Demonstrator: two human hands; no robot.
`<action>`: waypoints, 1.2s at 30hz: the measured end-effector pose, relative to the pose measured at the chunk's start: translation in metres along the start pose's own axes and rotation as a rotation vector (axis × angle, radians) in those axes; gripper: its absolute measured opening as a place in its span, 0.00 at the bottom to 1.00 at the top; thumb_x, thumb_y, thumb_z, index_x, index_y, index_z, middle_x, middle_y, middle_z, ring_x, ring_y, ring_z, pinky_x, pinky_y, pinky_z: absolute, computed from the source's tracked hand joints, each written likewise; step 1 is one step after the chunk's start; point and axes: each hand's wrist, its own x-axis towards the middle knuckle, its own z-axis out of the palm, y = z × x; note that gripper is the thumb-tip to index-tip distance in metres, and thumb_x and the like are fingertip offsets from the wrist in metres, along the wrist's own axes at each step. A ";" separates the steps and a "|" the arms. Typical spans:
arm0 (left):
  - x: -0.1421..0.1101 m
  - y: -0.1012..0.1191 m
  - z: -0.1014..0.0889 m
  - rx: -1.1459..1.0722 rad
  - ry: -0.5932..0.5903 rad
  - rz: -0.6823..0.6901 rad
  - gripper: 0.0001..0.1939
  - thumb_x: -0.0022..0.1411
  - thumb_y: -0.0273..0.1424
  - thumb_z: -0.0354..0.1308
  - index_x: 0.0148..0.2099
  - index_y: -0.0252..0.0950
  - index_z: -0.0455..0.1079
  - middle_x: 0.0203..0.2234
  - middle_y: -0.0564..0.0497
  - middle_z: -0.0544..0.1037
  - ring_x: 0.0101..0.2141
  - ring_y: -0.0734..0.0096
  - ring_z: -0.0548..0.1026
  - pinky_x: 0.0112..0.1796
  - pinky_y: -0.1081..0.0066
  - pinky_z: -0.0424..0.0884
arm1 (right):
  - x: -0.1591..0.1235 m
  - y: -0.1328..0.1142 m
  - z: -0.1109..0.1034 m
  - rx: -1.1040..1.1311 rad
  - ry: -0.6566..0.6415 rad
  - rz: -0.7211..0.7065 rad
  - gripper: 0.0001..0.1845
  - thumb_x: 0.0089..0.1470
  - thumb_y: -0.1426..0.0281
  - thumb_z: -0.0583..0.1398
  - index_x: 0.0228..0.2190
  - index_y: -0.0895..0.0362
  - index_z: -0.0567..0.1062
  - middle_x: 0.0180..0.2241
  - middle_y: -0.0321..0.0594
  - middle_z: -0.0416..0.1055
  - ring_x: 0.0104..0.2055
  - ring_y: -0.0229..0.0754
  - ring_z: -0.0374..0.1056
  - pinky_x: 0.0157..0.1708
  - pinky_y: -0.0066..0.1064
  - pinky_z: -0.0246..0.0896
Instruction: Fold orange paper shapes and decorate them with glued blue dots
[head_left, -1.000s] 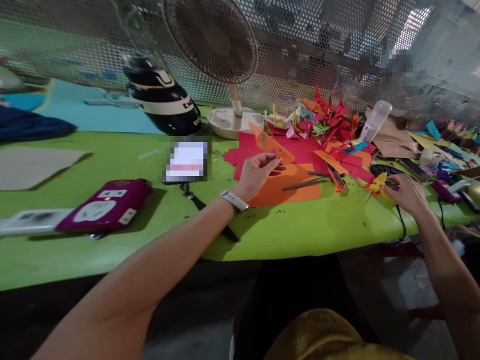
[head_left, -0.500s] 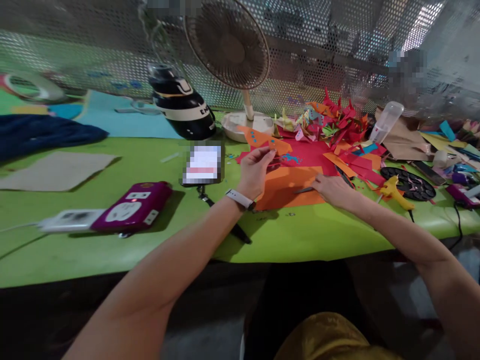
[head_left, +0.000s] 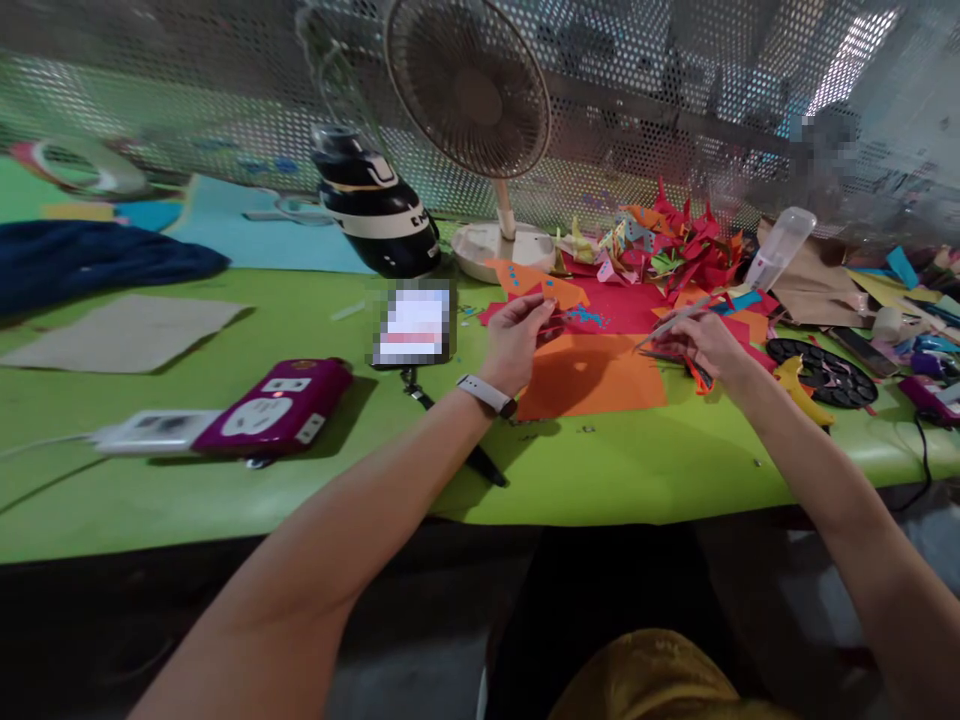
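Observation:
My left hand [head_left: 519,335], a watch on its wrist, pinches the near edge of a folded orange paper piece [head_left: 531,282] bearing small blue dots. Between the fingers of my right hand [head_left: 705,343] are slim grey tweezers [head_left: 679,316], held like a pen, their tip pointing left and down. Under and between both hands lies a flat orange sheet [head_left: 596,380]. A red sheet [head_left: 637,305] behind it carries a scatter of tiny blue bits [head_left: 586,317]. Close below my right fingers is a dark tool with an orange-red handle [head_left: 702,377], partly hidden.
A phone [head_left: 415,325], a purple power strip [head_left: 281,405], a dark bottle [head_left: 382,215] and a fan [head_left: 480,100] stand left and behind. Folded paper shapes [head_left: 682,240] pile up at the back. A yellow glue gun [head_left: 802,395] and black round tray [head_left: 840,372] lie right.
My right hand has lifted off the orange sheet and moved right and up, the tweezers now raised and tilted. My left hand keeps its pinch on the dotted orange paper.

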 end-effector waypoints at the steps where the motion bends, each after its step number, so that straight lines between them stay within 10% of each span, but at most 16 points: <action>1: 0.000 0.000 0.000 0.008 0.000 -0.002 0.04 0.56 0.27 0.64 0.36 0.37 0.74 0.31 0.51 0.81 0.31 0.72 0.80 0.34 0.73 0.76 | 0.000 0.000 0.001 0.041 -0.020 0.034 0.05 0.47 0.77 0.59 0.29 0.57 0.72 0.27 0.38 0.75 0.33 0.40 0.75 0.41 0.36 0.75; 8: -0.001 0.001 -0.001 0.013 -0.032 -0.019 0.03 0.57 0.27 0.64 0.36 0.37 0.74 0.31 0.51 0.81 0.34 0.71 0.81 0.34 0.74 0.76 | 0.019 0.007 0.016 -0.094 0.009 -0.047 0.06 0.51 0.73 0.63 0.32 0.55 0.71 0.26 0.35 0.74 0.27 0.36 0.72 0.35 0.33 0.75; 17: 0.001 0.001 -0.003 -0.018 -0.012 -0.034 0.03 0.57 0.26 0.64 0.36 0.37 0.73 0.31 0.51 0.81 0.34 0.70 0.81 0.34 0.73 0.76 | 0.034 -0.003 0.033 -0.823 -0.027 -0.382 0.08 0.53 0.65 0.63 0.27 0.56 0.77 0.28 0.40 0.77 0.34 0.43 0.73 0.38 0.35 0.69; 22: -0.001 0.000 -0.002 -0.041 -0.017 -0.063 0.03 0.57 0.26 0.64 0.35 0.37 0.73 0.31 0.50 0.82 0.34 0.69 0.81 0.34 0.72 0.76 | 0.042 -0.002 0.025 -0.678 -0.222 -0.250 0.08 0.50 0.65 0.65 0.24 0.56 0.77 0.24 0.40 0.77 0.28 0.43 0.73 0.31 0.34 0.69; 36: 0.002 -0.006 -0.007 -0.005 -0.013 -0.075 0.07 0.54 0.29 0.66 0.36 0.36 0.74 0.31 0.49 0.81 0.33 0.68 0.81 0.33 0.70 0.75 | 0.100 0.030 0.052 -0.369 0.080 -0.356 0.06 0.53 0.67 0.63 0.30 0.56 0.75 0.28 0.40 0.78 0.35 0.44 0.78 0.42 0.38 0.73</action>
